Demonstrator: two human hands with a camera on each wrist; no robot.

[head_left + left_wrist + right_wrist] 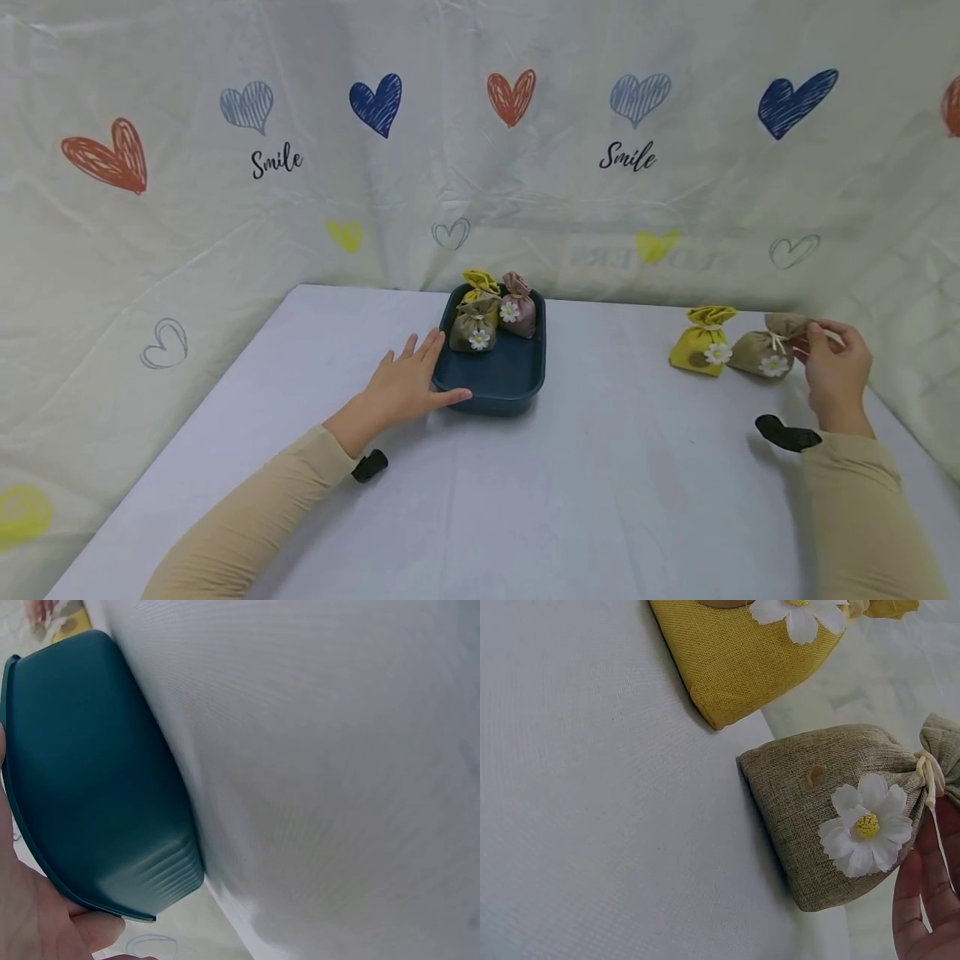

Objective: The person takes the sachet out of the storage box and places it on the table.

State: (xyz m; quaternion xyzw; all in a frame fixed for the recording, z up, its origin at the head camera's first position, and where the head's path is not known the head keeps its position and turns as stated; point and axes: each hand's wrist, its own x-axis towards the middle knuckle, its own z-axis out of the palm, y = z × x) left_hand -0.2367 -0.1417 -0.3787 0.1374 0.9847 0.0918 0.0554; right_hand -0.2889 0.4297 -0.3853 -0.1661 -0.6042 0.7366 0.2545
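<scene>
Currently, the white counter (600,500) bears a teal tray (495,372), its rim touched by the left grip (405,385) (the nearer one, fingers spread); well rightward, the right grip (840,367) pinches a brown pouch (748,351) by its neck, the base slanting down leftward beside a yellow pouch (690,343).

"What did the count come to?"

"There were two yellow bags (684,352), two brown bags (750,352) and one pink bag (525,318), so five."

"And beyond those?"

"One teal tray (491,405), one left hand (405,383), one right hand (838,371); four white flowers (717,354) showed."

"Dark blue hearts (376,106)?"

"Those numbered two."
</scene>
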